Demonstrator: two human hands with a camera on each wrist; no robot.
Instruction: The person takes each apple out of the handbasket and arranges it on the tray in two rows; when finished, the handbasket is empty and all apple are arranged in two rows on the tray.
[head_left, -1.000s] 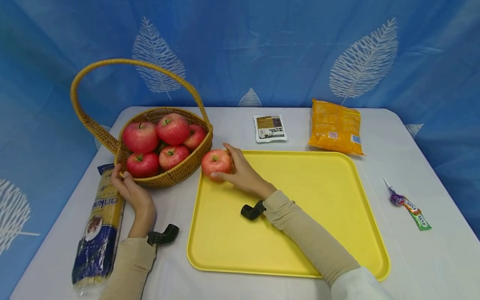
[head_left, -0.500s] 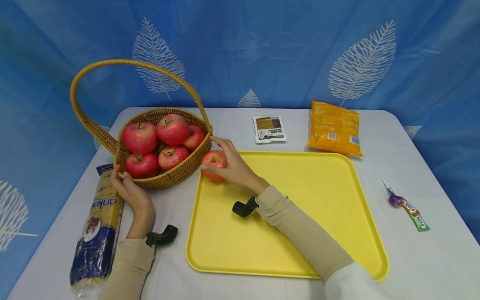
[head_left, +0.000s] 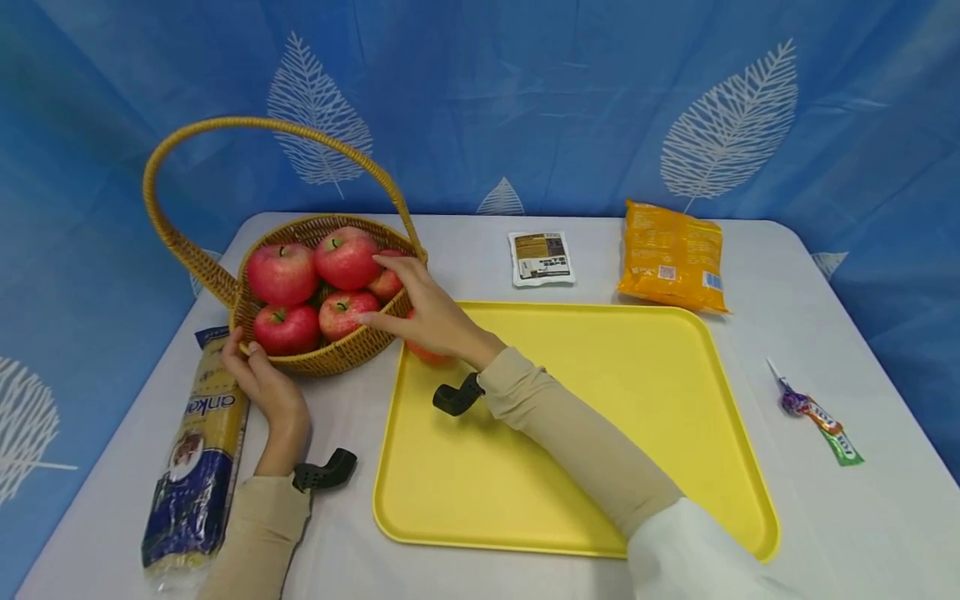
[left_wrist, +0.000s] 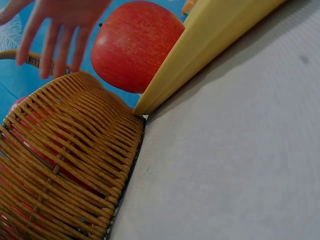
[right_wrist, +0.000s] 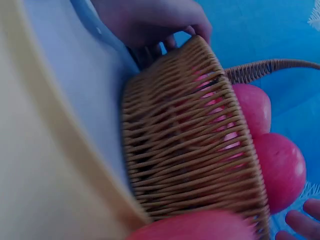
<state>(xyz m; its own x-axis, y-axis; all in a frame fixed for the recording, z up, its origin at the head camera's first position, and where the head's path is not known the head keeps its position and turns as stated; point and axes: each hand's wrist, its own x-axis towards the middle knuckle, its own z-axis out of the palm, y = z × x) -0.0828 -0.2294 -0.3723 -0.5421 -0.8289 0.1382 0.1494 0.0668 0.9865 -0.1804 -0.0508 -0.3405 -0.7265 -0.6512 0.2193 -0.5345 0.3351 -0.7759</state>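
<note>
Both hands work at the wicker basket (head_left: 330,360): my left hand (head_left: 262,379) grips its near rim, my right hand (head_left: 423,312) reaches over the far-right apples (head_left: 347,258), fingers spread, holding nothing. One apple (left_wrist: 134,45) sits on the yellow tray (head_left: 600,467), far-left corner.

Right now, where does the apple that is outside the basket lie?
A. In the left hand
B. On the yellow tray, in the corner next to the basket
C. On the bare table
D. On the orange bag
B: the apple rests inside the yellow tray, in the corner by the basket.
</note>
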